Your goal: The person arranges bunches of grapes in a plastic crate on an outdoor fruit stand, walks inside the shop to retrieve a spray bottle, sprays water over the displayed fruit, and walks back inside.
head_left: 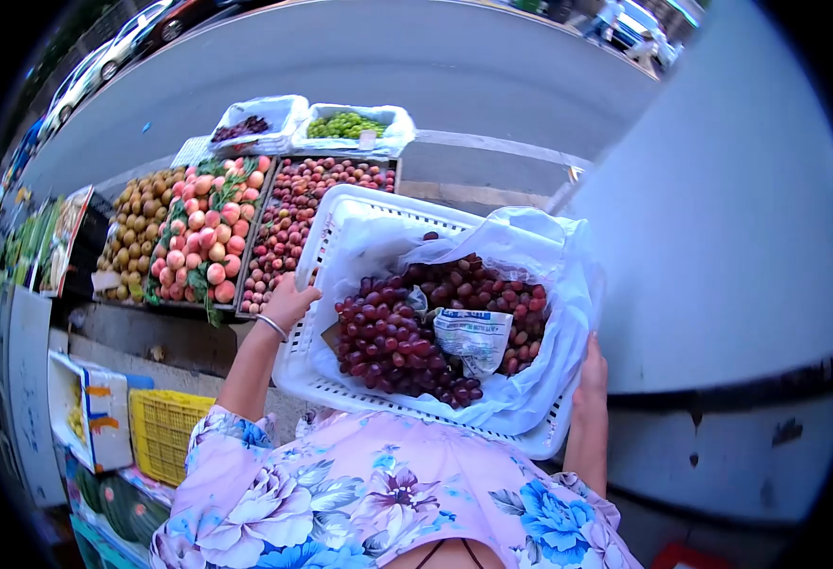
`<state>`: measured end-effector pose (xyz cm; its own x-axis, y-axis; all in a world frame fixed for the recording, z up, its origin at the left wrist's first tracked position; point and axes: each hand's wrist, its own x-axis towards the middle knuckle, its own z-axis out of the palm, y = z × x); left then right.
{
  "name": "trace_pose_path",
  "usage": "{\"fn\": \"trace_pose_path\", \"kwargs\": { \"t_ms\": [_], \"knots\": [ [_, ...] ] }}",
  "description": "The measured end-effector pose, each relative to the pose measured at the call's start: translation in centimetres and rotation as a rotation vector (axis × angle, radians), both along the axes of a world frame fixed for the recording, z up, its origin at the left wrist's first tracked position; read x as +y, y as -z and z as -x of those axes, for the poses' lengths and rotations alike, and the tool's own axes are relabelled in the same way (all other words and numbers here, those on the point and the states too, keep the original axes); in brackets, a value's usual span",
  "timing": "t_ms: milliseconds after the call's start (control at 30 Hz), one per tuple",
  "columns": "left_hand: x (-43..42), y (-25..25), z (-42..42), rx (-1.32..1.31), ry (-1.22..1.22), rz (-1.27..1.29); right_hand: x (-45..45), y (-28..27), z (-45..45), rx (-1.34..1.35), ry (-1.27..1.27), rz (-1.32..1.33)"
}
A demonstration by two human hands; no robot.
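Note:
A white plastic basket (pixel 292 368) is held in front of my body, slightly tilted. White plastic film (pixel 521 242) lines it, and dark red grapes (pixel 388 337) fill it, with a printed wrapper (pixel 473 337) lying among them. My left hand (pixel 290 303), a silver bangle at its wrist, is closed on the basket's left rim. At the right side, my right hand (pixel 591 370) grips the basket, its fingers partly hidden behind the wall and the film.
Beyond the basket are peaches (pixel 210 232), plums (pixel 317 185), brown round fruit (pixel 141 223) and a lined crate of green grapes (pixel 345 125). A yellow crate (pixel 168 431) and a foam box (pixel 103 417) stand lower left. A white wall (pixel 720 228) rises at right.

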<state>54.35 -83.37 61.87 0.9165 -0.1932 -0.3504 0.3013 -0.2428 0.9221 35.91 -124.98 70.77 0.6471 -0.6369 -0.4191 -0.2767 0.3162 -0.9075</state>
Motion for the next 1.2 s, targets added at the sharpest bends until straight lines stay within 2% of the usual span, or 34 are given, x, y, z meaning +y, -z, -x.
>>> {"fn": "trace_pose_path", "kwargs": {
  "t_ms": [100,200,233,300,433,500,567,700,867,900,933,1033,1133,1200],
  "knots": [
    [1.8,-0.6,2.3,0.017,0.014,0.018,2.0,0.2,2.4,-0.029,-0.015,0.012],
    [1.4,-0.3,1.0,-0.030,-0.008,0.053,1.9,-0.3,1.5,-0.051,0.001,0.039],
    [0.5,-0.3,0.4,-0.027,-0.011,-0.013,0.9,0.0,1.1,-0.044,0.011,0.041],
    [-0.9,-0.4,0.6,0.018,0.004,0.019,-0.5,0.7,1.1,-0.079,0.005,0.018],
    [-3.9,-0.3,1.8,0.021,0.012,-0.012,-3.5,-2.2,2.5,-0.081,-0.014,0.052],
    [-5.4,-0.5,2.3,0.004,-0.011,-0.020,-5.3,-2.8,3.0,0.046,-0.006,0.159],
    [-6.3,-0.7,2.3,0.023,0.004,0.014,-6.4,-2.6,3.0,0.035,0.003,0.154],
    [-4.7,-1.4,2.3,0.022,0.006,0.054,-4.8,-0.9,3.3,0.038,0.026,0.153],
    [1.2,-2.8,3.6,0.017,-0.038,0.095,1.6,-2.0,4.0,0.062,0.028,0.171],
    [1.2,-1.6,2.8,0.006,0.003,0.053,1.2,-1.9,3.6,0.089,0.061,0.168],
    [-2.7,-1.5,1.5,-0.002,-0.006,0.045,-2.5,-2.0,2.0,0.115,0.093,0.165],
    [-23.7,-3.3,-8.0,0.016,0.011,-0.038,-22.6,-2.0,-5.5,0.064,0.119,0.089],
    [-29.4,-5.1,-14.0,-0.010,0.050,0.063,-27.3,-2.8,-9.3,0.019,0.156,0.130],
    [-35.1,-2.6,-21.6,-0.050,0.135,-0.118,-33.3,-1.7,-15.1,0.004,0.167,0.069]
  ]
}}
